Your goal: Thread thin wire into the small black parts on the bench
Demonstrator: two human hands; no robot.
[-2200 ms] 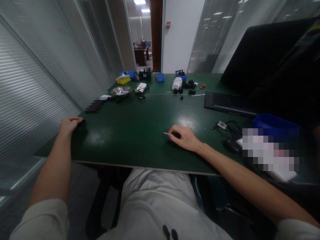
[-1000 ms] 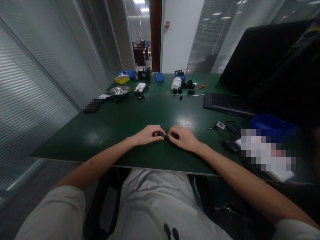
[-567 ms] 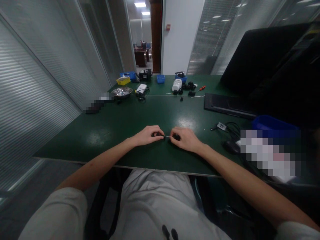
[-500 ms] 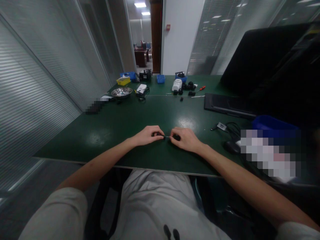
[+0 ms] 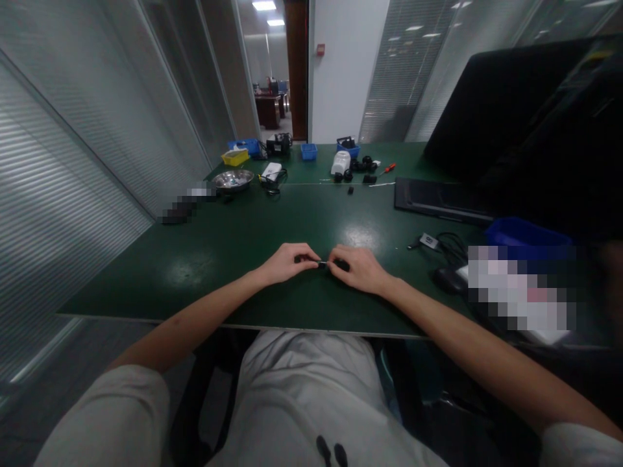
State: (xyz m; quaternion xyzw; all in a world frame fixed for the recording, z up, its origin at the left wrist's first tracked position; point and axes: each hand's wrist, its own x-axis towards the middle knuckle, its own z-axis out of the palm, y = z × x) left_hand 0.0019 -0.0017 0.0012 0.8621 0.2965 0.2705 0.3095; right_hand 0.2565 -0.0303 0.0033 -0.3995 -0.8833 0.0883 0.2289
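Close to the table's front edge, my left hand (image 5: 288,263) is closed in a pinch on a small black part (image 5: 322,264); some of that part is hidden by the fingers. Opposite it, my right hand (image 5: 361,269) is closed around a dark-handled tool (image 5: 343,265) with a thin metal shaft, which looks like a small screwdriver. Its shaft reaches the black part in the narrow gap between my fingertips. The tip is too small to make out. Both hands rest low over the green table (image 5: 263,227).
At the far side stand a metal bowl (image 5: 233,181), a yellow tray (image 5: 235,157), a blue bin (image 5: 308,152), a white device (image 5: 341,163) and an orange screwdriver (image 5: 388,168). To the right are a flat black panel (image 5: 440,201), cables and a blue tray (image 5: 528,239).
My hands have drawn slightly closer together, so less of the metal shaft shows between them. The whole view has shifted a little.
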